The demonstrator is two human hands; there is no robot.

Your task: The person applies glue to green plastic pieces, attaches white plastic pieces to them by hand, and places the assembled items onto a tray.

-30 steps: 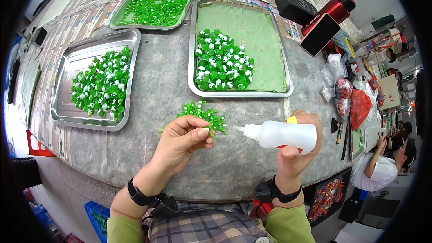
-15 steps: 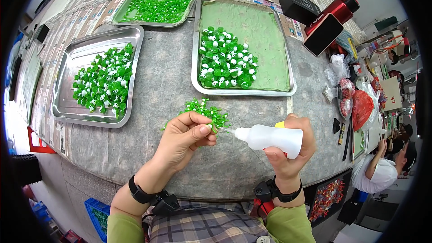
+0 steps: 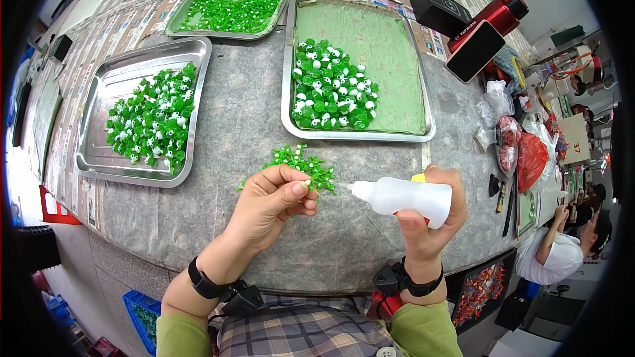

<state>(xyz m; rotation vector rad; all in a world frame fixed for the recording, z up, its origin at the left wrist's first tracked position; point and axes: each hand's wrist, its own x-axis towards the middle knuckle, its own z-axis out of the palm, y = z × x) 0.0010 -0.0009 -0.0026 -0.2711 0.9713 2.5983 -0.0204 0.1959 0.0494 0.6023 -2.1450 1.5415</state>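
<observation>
One tiny piece (image 3: 309, 184), showing white, sits just below frame centre in the pinching grip of the left hand (image 3: 272, 203); the right hand (image 3: 435, 233) wraps a white bottle (image 3: 409, 199), held nearly level, probably so its nozzle (image 3: 351, 186) faces the piece.

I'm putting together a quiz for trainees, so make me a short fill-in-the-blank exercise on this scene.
1. The right hand holds a squeeze bottle coloured mostly ____.
2. The left hand pinches a small piece between its forefinger and ____.
3. The tray nearest the phone has a lining coloured ____.
4. The flask behind the phone is ____.

Missing words: white; thumb; green; red.
</observation>
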